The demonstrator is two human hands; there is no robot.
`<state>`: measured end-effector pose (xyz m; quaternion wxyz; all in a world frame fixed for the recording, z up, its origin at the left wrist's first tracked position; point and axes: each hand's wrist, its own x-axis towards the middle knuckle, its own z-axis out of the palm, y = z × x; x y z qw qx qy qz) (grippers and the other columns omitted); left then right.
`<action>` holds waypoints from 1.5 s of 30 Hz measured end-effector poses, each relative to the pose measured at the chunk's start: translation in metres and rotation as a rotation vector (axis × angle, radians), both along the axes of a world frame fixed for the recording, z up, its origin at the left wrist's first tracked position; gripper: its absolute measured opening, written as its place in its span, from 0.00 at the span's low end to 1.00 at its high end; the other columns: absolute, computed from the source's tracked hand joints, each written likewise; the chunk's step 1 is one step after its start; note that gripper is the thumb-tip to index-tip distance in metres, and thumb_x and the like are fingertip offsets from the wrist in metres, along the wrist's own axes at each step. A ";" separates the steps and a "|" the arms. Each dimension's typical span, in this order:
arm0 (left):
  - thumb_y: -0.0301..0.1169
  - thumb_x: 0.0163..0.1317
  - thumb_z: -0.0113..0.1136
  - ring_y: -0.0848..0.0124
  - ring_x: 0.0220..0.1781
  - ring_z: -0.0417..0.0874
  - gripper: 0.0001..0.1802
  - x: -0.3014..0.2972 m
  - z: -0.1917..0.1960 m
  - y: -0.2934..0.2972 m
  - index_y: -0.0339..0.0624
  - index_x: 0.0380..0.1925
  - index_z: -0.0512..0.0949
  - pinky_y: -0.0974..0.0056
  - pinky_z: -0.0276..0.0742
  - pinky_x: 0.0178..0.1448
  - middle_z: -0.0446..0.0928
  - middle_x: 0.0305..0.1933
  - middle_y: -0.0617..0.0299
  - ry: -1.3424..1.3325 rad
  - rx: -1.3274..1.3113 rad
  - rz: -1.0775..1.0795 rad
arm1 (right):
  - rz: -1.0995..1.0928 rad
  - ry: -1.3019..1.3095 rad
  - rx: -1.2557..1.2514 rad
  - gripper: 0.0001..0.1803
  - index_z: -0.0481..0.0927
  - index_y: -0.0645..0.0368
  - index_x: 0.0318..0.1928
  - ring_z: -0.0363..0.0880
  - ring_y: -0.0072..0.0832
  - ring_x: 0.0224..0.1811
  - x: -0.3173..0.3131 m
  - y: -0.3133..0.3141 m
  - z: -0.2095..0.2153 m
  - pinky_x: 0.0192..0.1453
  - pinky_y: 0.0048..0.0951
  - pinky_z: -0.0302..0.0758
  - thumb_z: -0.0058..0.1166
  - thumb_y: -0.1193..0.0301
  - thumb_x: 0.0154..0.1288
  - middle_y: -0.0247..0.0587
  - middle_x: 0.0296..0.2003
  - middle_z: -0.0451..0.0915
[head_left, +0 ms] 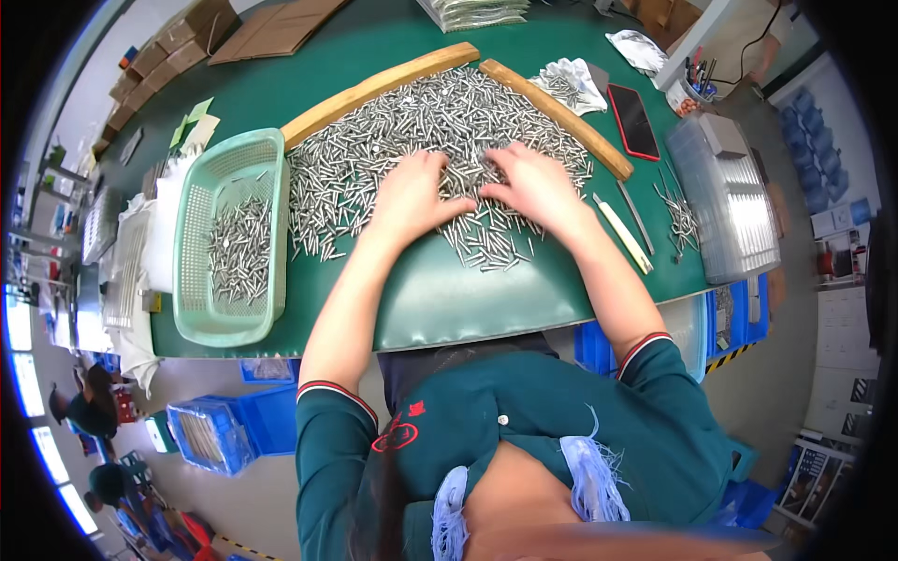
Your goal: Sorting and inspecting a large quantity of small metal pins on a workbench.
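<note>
A wide heap of small silvery metal pins (346, 187) is spread over the green table. My left hand (409, 194) rests in its near middle, thumb stretched right and fingers curved into the pins. Facing it, my right hand (535, 185) also dips into the heap, thumb and fingers apart. Some pins lie between the two hands, but neither hand is closed round any that I can see; several fingertips are hidden. Two wooden strips, one on the far left (374, 86) and one on the right (561, 120), border the heap.
Left of the heap stands a green plastic basket (278, 280) with more pins inside. To the right lie a red-edged phone (634, 122), a white-handled tool (622, 232), loose pins (680, 215) and a clear plastic box (725, 201). A white cloth (582, 89) holds pins behind the right strip.
</note>
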<state>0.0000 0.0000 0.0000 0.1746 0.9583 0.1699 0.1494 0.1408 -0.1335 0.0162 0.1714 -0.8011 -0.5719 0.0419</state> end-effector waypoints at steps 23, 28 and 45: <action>0.33 0.56 0.58 0.63 0.37 0.78 0.06 -0.025 0.001 0.018 0.44 0.32 0.79 0.62 0.73 0.40 0.78 0.31 0.61 -0.313 -0.287 0.158 | 0.026 0.183 0.395 0.08 0.81 0.54 0.39 0.78 0.30 0.34 -0.010 0.009 -0.019 0.36 0.29 0.74 0.55 0.68 0.59 0.35 0.32 0.77; 0.31 0.57 0.57 0.63 0.31 0.79 0.06 -0.024 -0.002 0.015 0.42 0.32 0.73 0.60 0.73 0.35 0.77 0.29 0.59 -0.286 -0.307 0.220 | 0.225 -0.005 0.343 0.06 0.81 0.52 0.33 0.76 0.29 0.35 -0.023 0.022 -0.015 0.37 0.29 0.74 0.59 0.70 0.52 0.32 0.30 0.75; 0.32 0.53 0.60 0.65 0.36 0.77 0.05 -0.013 -0.013 0.001 0.47 0.30 0.80 0.61 0.74 0.40 0.74 0.31 0.64 -0.354 -0.118 0.111 | -0.029 0.103 0.336 0.07 0.80 0.53 0.37 0.79 0.32 0.35 -0.008 0.010 -0.014 0.37 0.30 0.74 0.56 0.68 0.58 0.34 0.34 0.78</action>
